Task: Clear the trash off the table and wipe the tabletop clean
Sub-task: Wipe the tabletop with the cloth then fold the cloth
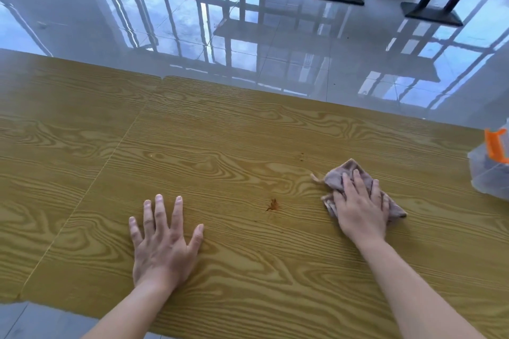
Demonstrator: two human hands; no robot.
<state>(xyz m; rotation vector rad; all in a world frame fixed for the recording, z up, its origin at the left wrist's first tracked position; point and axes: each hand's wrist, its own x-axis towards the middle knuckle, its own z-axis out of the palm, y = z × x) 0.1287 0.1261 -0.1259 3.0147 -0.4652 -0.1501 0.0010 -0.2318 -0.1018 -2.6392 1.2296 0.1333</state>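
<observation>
On the table [248, 146], right of the orange-brown stain [272, 204], the right hand [360, 209] lies palm-down on the cloth [337, 176], fingers spread flat and pressing it to the surface; no closed grip, the cloth is pinned under the palm rather than pinched. Cloth: crumpled, greyish-mauve, soft-looking weave, with a frayed thread at its far-left corner; it shows beyond the fingertips and at both sides of the hand. Left of the stain, the left hand [162, 245] rests flat on the bare tabletop, fingers splayed, holding nothing. A smaller pair of brown specks [302, 157] sits beyond the stain. Table surface: yellow wood-grain laminate, smooth, with a seam running left of the stain. Far right of the stain, at the frame edge, a translucent plastic container [487, 173] with an orange clip [495, 146]. Beyond the table, glossy tile floor [275, 36].
</observation>
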